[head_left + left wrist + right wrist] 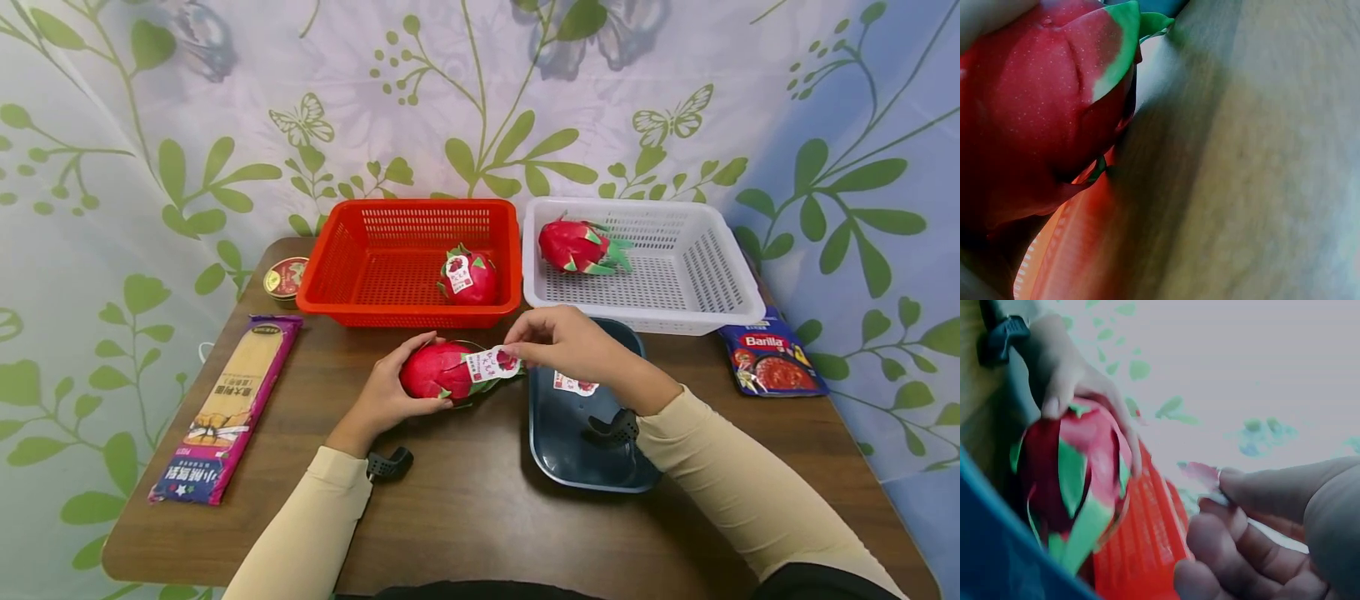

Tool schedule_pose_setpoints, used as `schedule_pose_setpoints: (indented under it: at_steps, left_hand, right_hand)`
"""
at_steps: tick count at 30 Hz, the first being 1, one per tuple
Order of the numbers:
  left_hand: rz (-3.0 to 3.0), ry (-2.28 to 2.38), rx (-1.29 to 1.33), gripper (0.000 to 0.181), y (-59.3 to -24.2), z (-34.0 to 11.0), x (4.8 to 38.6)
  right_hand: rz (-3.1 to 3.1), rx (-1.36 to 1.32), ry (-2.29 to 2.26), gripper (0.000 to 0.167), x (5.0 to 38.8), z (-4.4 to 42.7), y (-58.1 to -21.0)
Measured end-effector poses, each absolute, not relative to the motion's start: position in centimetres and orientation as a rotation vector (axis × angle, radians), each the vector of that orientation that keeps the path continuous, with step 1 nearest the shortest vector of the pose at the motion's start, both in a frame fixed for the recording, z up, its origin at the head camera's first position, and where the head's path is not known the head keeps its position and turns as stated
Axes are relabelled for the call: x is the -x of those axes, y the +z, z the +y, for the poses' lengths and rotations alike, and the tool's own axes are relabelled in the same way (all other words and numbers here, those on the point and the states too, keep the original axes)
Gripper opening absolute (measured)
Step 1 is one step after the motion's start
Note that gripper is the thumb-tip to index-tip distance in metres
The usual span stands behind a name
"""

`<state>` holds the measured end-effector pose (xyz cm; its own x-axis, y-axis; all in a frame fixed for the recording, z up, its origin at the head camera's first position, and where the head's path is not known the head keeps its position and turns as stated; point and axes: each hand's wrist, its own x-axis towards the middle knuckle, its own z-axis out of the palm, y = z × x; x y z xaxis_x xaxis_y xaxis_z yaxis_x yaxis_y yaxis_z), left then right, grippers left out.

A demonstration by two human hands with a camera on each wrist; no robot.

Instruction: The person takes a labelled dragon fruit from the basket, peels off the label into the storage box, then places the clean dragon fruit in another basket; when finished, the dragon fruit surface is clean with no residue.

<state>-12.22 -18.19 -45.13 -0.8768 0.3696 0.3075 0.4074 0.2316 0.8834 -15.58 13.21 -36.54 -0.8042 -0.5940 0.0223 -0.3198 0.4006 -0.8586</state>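
My left hand [390, 390] grips a red dragon fruit [430, 372] with green-tipped scales, just in front of the red basket. That fruit [1029, 112] fills the upper left of the left wrist view. My right hand [573, 346] pinches a white sticker label [486, 365] with a dragon fruit picture and writing, held over the fruit's right part. Whether the label touches the skin I cannot tell. Seen from the right wrist, the label [1200, 474] is between thumb and fingertip, and the fruit's leafy end [1082, 481] faces the camera.
Another label [574, 384] lies in a dark blue tray [581, 458] under my right forearm. Behind stand a red basket [408, 317] with a labelled dragon fruit [474, 283] and a white basket [697, 321] with an unlabelled one [573, 246]. Pasta [232, 392], a can [285, 277] and a Barilla pouch [772, 354] flank them.
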Motion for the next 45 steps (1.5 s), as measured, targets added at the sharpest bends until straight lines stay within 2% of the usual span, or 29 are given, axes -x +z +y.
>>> schedule_pose_setpoints:
  at_steps: [8,13,27,40,45]
  left_hand:
    - [-2.438,-1.77,0.782,0.091,-45.1,-18.1,12.2]
    - [-2.44,-1.759,0.787,0.091,-45.1,-18.2,12.2]
    - [-2.442,-1.773,0.773,0.091,-44.9,-18.1,12.1]
    - [-2.433,-1.771,0.777,0.092,-45.1,-18.1,12.2]
    - [-2.446,-1.781,0.773,0.092,-45.1,-18.1,12.2]
  right_hand:
    - [2.59,0.564,-1.394,0.012,13.5,18.9,-38.2]
    - [2.621,0.388,-1.205,0.011,12.4,20.8,-39.6]
    - [2.552,0.354,-1.112,0.009,11.3,19.9,-41.3]
    - [2.835,0.478,-0.695,0.011,11.1,19.2,-41.3]
    - [2.895,0.444,-0.612,0.014,11.2,19.2,-41.1]
